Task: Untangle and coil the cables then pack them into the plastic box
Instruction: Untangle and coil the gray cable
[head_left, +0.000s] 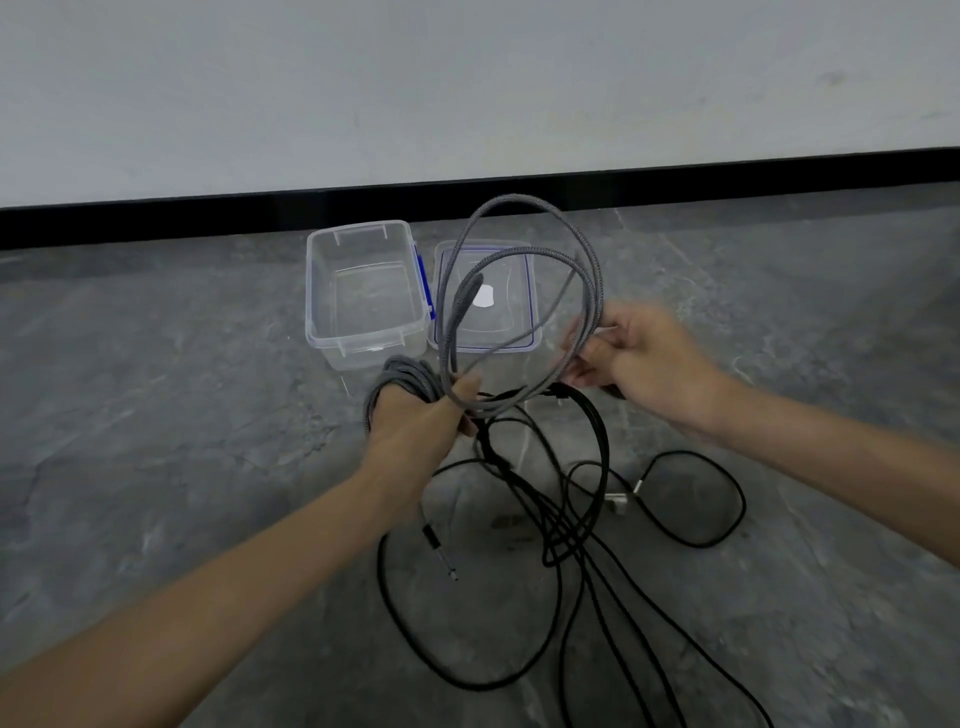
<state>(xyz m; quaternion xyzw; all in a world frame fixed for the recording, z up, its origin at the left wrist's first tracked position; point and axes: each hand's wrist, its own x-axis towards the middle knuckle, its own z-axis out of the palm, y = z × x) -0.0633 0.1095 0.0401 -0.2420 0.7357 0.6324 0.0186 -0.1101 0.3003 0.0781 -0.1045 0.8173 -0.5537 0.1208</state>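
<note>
Above the floor (156, 415), winding the grey cable (395, 371) round the curled left hand (415, 421) to make a coil, pinching its loose loop in the right hand (639, 358) to lift it clear of the black cables (563, 540), near the open box (363, 353).

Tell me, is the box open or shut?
Open: the box stands uncovered and empty; its lid lies flat beside it.

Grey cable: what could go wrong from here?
1. The grey cable meets the black cables beside the left hand; pulling may tighten the snarl.
2. Its free loops look wide next to the box; they may not fit unless wound tighter.
</note>
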